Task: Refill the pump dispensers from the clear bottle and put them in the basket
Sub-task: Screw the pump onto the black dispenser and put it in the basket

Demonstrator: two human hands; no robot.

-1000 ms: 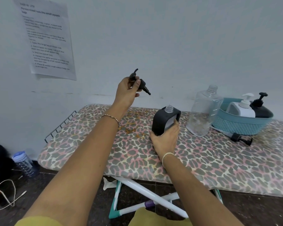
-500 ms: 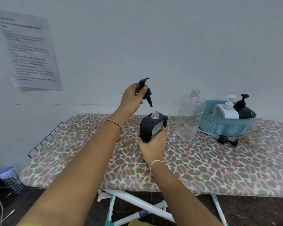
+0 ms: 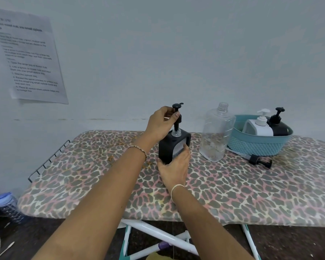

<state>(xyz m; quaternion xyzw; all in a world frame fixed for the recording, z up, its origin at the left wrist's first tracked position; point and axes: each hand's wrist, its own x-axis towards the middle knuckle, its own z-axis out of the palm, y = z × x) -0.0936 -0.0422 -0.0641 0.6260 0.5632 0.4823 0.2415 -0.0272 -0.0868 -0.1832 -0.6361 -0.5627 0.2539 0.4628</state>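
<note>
Black dispenser (image 3: 165,149) sits mid-frame on the leopard-print ironing board (image 3: 242,188), right hand (image 3: 174,169) gripping its base, left hand (image 3: 159,123) pinching the pump head (image 3: 176,126) over its neck, probably partway in. Clear bottle (image 3: 217,132) and basket (image 3: 255,145) to the right.

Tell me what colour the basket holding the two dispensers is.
Light teal blue; the basket shows clearly in the head view.

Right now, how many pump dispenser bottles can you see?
3: one black dispenser on the ironing board; a white dispenser and a second black dispenser in the basket. Others may hide inside.
</note>
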